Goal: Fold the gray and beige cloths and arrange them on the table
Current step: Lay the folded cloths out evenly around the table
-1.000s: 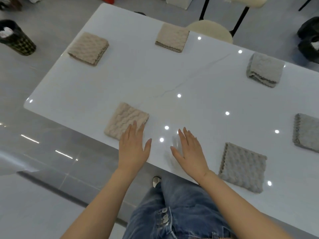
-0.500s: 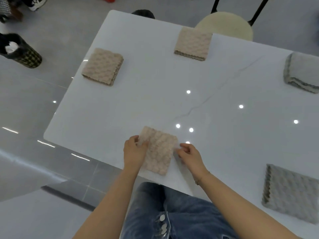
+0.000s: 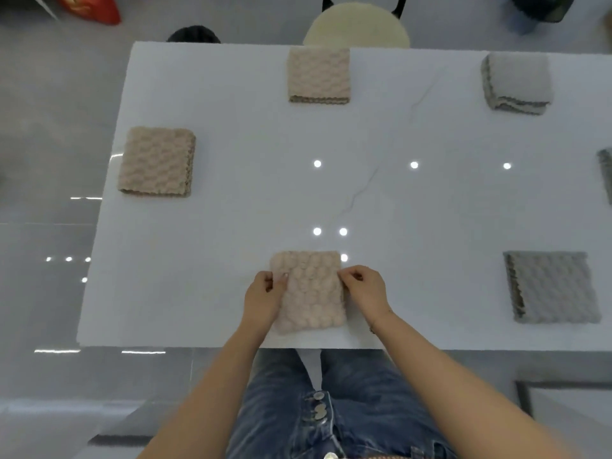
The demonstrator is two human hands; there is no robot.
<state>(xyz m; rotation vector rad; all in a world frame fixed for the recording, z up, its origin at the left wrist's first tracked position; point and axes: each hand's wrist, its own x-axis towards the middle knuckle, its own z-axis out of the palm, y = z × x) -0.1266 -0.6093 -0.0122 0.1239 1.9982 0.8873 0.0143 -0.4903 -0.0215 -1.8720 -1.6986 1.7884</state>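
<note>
Cloths on your white bench point(image 3: 231, 210) count six in view: three beige and three gray, each folded into a square. Your left hand point(image 3: 263, 301) pinches the left edge of the nearest beige cloth point(image 3: 309, 291), low in the centre of the frame near the bench's front edge, and your right hand point(image 3: 364, 289) pinches its right edge; both grips are narrow, fingers curled on the fabric. A second beige cloth point(image 3: 156, 161) lies at the left of the frame, and a third beige cloth point(image 3: 318, 75) sits at the top centre by the far edge. One gray cloth point(image 3: 516, 82) rests at the upper right, another gray cloth point(image 3: 551, 286) at the lower right. The last gray cloth point(image 3: 606, 175) is cut off by the right edge of the frame, so only a sliver shows. Behind the bench a round cream stool point(image 3: 356, 29) is partly hidden by its far edge.
</note>
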